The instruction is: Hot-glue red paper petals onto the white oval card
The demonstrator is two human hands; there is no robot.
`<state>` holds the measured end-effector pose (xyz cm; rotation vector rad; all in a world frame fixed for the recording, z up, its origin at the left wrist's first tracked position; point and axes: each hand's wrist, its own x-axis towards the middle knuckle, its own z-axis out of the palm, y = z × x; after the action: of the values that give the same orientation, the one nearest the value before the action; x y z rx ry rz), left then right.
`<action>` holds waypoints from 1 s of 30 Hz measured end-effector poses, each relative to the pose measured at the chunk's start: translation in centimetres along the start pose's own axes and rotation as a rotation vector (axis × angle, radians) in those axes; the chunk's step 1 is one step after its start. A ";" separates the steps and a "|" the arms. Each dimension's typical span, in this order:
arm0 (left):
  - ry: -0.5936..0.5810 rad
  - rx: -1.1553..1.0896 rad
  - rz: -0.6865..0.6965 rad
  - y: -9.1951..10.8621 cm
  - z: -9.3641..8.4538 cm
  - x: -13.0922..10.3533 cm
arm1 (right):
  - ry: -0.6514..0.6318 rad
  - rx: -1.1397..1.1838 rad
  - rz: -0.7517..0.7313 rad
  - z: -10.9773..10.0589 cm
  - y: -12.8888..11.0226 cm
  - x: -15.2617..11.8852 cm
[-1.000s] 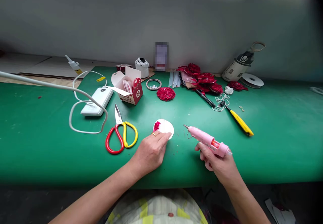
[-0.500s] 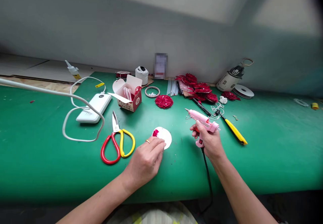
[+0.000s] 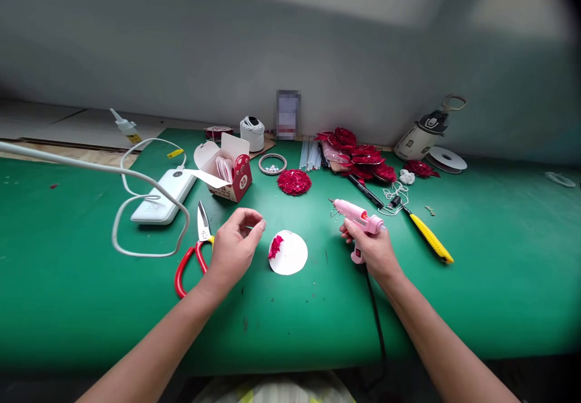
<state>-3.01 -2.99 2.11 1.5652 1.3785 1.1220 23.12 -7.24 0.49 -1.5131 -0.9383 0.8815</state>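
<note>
A white round disc (image 3: 293, 256) lies flat on the table between my hands, with a crumpled red piece (image 3: 275, 247) on its left edge. My left hand (image 3: 236, 244) hovers left of the disc, over the scissors (image 3: 203, 230). Its fingers are curled, thumb and forefinger tips close together, and nothing shows between them. My right hand (image 3: 370, 247) grips a pink hot glue gun (image 3: 356, 214) by its handle, nozzle pointing up and left. The gun is right of the disc and apart from it. The yellow scissor handle is mostly hidden behind my left hand.
An open red-and-white box (image 3: 240, 179) and a white power bank (image 3: 164, 200) with a looping cable stand left. Behind the disc lies a round red ruffled piece (image 3: 294, 182). Red flowers (image 3: 365, 158), a black marker (image 3: 365, 191) and a yellow utility knife (image 3: 431, 238) lie right.
My left hand has lifted off the disc and moved left and up, uncovering the disc and red piece. My right hand still holds the glue gun, nearly in place. The view has shifted slightly.
</note>
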 end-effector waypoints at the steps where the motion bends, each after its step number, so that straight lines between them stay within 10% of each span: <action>1: 0.001 -0.047 -0.030 0.1 0.3 0.7 | 0.000 -0.003 0.000 0.1 0.2 0.1; 8: -0.026 -0.397 -0.163 0.9 3.1 5.6 | 0.040 -0.063 -0.018 0.8 1.0 -0.3; 15: -0.285 -0.760 -0.361 0.9 3.2 5.5 | 0.078 -0.112 -0.058 1.2 1.1 -0.6; 30: -0.297 -0.694 -0.415 0.1 1.8 5.6 | 0.133 -0.261 -0.113 1.9 2.0 -0.9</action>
<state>-1.04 2.53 2.33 0.8506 0.9114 0.9218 21.25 -7.53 -1.68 -1.6985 -1.0603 0.5862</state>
